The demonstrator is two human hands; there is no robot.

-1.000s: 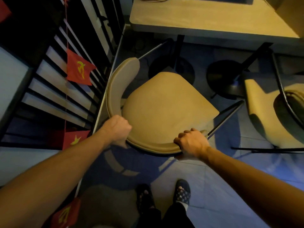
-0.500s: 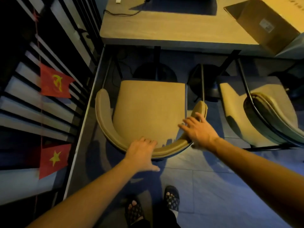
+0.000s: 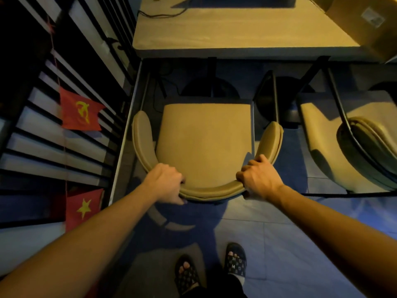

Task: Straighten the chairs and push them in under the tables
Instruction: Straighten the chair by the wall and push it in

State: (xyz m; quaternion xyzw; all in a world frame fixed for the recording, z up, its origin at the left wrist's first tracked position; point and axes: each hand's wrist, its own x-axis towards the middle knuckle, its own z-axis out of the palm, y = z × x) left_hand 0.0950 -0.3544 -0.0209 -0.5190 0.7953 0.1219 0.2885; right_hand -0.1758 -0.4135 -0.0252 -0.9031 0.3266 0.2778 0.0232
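A tan padded chair [image 3: 204, 145] with a curved backrest stands square to the wooden table [image 3: 225, 33], its seat front just short of the table's edge. My left hand [image 3: 166, 182] grips the backrest's left rear curve, and my right hand [image 3: 258, 178] grips its right rear curve. A second tan chair [image 3: 326, 151] stands to the right, turned at an angle, its dark metal frame showing.
A slatted wall [image 3: 64, 117] with red flags [image 3: 79, 109] hanging on a string runs close along the left. A cardboard box [image 3: 365, 20] and a cable sit on the table. Round black table bases [image 3: 211, 89] stand beneath. My feet [image 3: 210, 269] are on the tiled floor.
The chair has been swung from angled to square with the table. Both hands moved from resting flat on the backrest to gripping it at its two rear corners.
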